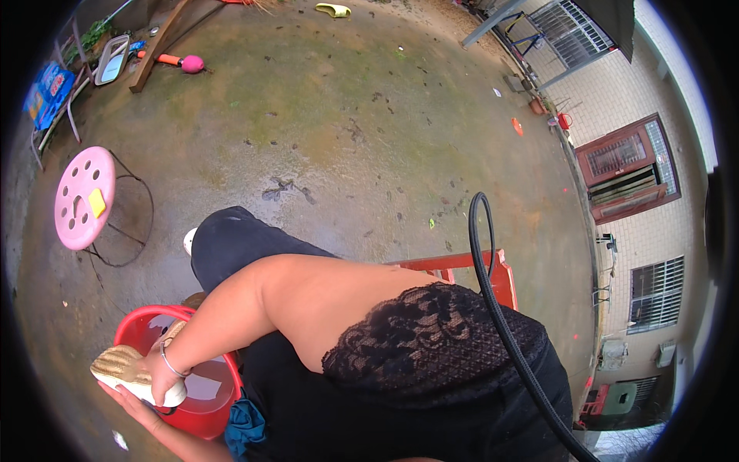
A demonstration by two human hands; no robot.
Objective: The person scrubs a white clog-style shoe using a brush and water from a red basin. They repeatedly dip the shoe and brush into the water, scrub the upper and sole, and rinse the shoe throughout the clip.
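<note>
A shoe (118,365) with a ridged tan sole and white sides is held sole up over the rim of a red bucket (205,424). My left hand (135,407) supports it from below, fingers stretched along its white side. From above, my right hand (161,372), with a silver bangle at the wrist, grips the shoe's near end. Water (202,387) stands in the bucket. Another tan thing (173,332) shows behind my right wrist, mostly hidden; I cannot tell what it is.
A pink round stool (72,179) bearing a yellow sponge (97,202) stands beyond the bucket. A red wooden seat (505,277) is behind me. A wooden beam (156,49) and a yellow-green slipper (333,10) lie on the wet concrete ground (346,144). A black cable (502,323) loops close by.
</note>
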